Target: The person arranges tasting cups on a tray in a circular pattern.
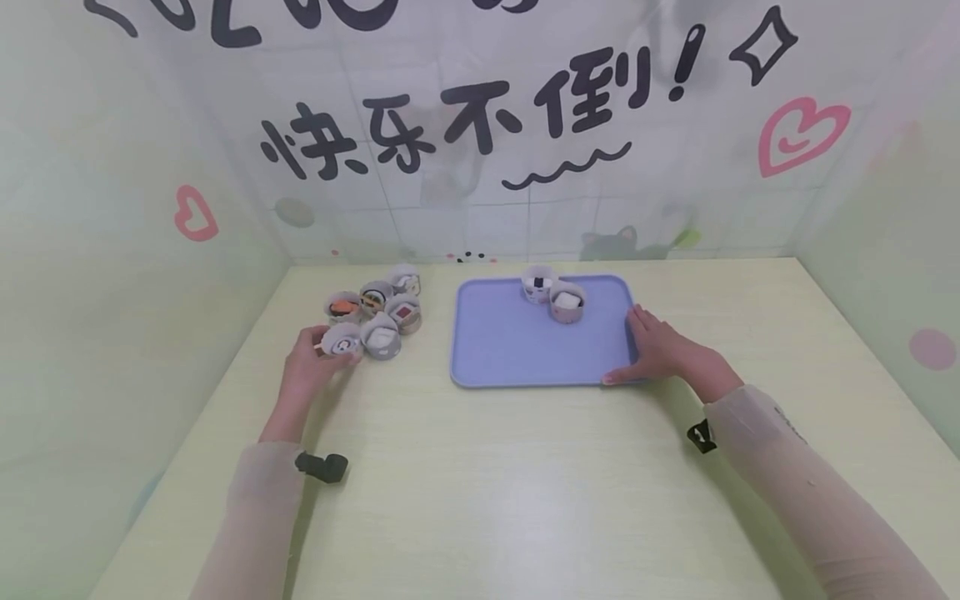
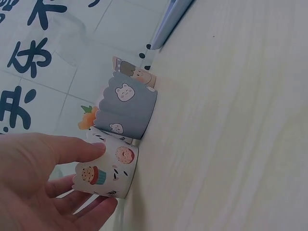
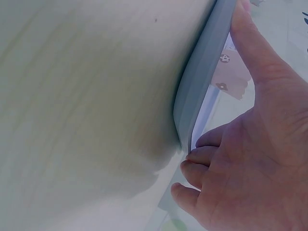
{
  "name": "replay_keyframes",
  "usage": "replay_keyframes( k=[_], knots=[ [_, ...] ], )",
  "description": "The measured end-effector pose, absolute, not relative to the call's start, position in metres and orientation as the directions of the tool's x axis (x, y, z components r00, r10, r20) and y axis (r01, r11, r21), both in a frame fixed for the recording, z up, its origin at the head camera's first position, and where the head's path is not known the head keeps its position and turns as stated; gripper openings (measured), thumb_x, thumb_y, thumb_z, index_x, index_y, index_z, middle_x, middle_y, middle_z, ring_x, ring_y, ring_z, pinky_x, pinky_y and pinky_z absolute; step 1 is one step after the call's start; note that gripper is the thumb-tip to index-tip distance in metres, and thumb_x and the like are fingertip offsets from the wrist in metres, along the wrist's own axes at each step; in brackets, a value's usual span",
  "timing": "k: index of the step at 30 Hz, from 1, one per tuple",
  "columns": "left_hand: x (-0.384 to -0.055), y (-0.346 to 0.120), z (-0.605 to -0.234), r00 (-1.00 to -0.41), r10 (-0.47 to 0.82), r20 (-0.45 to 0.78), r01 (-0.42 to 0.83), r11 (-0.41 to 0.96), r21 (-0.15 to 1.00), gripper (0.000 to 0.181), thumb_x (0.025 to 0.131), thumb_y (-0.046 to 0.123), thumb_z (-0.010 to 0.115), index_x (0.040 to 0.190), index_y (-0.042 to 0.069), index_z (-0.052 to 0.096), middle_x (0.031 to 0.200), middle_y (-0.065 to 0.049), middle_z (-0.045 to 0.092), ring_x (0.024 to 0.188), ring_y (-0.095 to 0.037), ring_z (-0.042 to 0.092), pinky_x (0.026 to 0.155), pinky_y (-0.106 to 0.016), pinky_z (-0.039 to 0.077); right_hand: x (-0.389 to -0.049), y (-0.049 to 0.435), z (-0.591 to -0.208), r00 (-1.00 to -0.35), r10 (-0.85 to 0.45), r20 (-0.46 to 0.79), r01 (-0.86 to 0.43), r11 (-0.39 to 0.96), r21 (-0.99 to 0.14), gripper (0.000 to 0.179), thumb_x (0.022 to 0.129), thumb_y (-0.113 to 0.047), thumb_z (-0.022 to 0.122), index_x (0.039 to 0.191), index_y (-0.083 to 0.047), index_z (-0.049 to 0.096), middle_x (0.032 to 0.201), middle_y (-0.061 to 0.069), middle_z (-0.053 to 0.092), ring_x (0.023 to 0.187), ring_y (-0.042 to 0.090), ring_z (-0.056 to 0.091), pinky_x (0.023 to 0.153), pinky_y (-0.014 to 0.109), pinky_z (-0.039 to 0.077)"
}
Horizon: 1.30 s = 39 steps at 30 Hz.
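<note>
Cup (image 1: 343, 348) of white paper, printed with a doughnut and a cupcake, sits at the near left of a huddle of six small cups; in it lies a pale round piece with dark and reddish marks. The left hand (image 1: 306, 368) grips it, thumb on one side and fingers on the other. Against it stands a grey cup (image 1: 381, 353) with bear faces, holding something white. Behind these, one cup holds an orange piece (image 1: 345, 307), another a piece with a dark ring (image 1: 372, 302), and a third a dark red square (image 1: 406, 313); the contents of the rearmost cup (image 1: 406, 279) are too small to tell.

To the right, well apart, a lavender tray (image 1: 502, 342) lies on the bench (image 1: 465, 483). Near its far edge are a pale cup (image 1: 538, 292) with a dark block inside and, just beside it, a pinkish-brown cup (image 1: 567, 315) holding a white piece. The right hand (image 1: 663, 346) rests spread at the tray's near right corner, fingers along the rim. Behind stands a lettered backdrop (image 1: 420, 183).
</note>
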State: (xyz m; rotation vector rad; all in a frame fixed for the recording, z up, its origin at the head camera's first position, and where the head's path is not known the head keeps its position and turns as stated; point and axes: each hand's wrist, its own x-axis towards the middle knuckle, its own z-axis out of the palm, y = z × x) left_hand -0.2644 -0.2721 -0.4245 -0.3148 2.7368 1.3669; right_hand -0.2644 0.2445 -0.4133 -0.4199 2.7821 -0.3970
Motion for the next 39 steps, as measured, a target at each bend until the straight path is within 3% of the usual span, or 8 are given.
replay_keyframes(
  k=[8,39],
  knots=[
    [-0.261,-0.272,-0.422,-0.975,-0.186,-0.119,-0.208,0.591,0.780,0.068,0.096,0.018,0.062,0.152,-0.002,0.027,0.157,-0.027,0.033,0.137,-0.043,0.043,0.110,-0.052,0.043,-0.266,0.244,-0.413,-0.912,-0.322,-0.254,-0.235,0.918,-0.319,0.131,0.075,-0.060,0.079,0.149,0.021,0.007,0.156,0.044,0.008,0.146,0.057,0.012,0.121,0.064,0.019],
    [-0.256,-0.260,-0.380,-0.988,-0.153,0.015,-0.081,0.601,0.795,0.066,0.095,0.016,0.064,0.151,0.001,0.031,0.154,-0.025,0.039,0.139,-0.043,0.044,0.108,-0.053,0.047,-0.266,0.244,-0.413,-0.910,-0.310,-0.274,-0.219,0.923,-0.318,0.130,0.076,-0.060,0.078,0.149,0.021,0.006,0.156,0.044,0.006,0.146,0.058,0.010,0.121,0.065,0.018]
  ],
)
